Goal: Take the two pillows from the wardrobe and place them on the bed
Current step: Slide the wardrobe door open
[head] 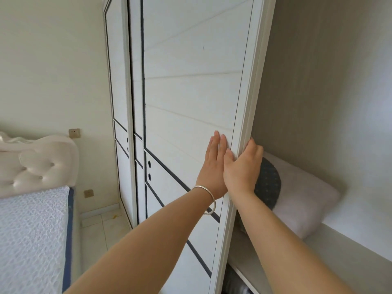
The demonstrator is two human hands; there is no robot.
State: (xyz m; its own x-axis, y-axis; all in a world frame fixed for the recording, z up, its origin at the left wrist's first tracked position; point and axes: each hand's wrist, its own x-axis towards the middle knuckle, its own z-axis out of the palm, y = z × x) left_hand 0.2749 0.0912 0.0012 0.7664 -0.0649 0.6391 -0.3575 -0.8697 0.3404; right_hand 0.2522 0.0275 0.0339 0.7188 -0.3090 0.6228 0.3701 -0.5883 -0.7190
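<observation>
The white sliding wardrobe door (191,98) stands partly slid aside, and the wardrobe's inside shows on the right. On a shelf (350,257) inside lie a white pillow (305,200) and, half behind my right wrist, a dark blue dotted pillow (268,183). My left hand (213,166), with a silver bangle on the wrist, lies flat with fingers straight against the door's face. My right hand (244,166) curls its fingers around the door's right edge. The bed (29,234) with a white quilted mattress is at the lower left.
A padded cream headboard (40,164) stands behind the bed against the wall. Two wall sockets sit near it, one (74,133) above and one (88,193) low by the floor. Pale floor tiles (101,230) run between the bed and the wardrobe. A lower shelf holds dark fabric (233,283).
</observation>
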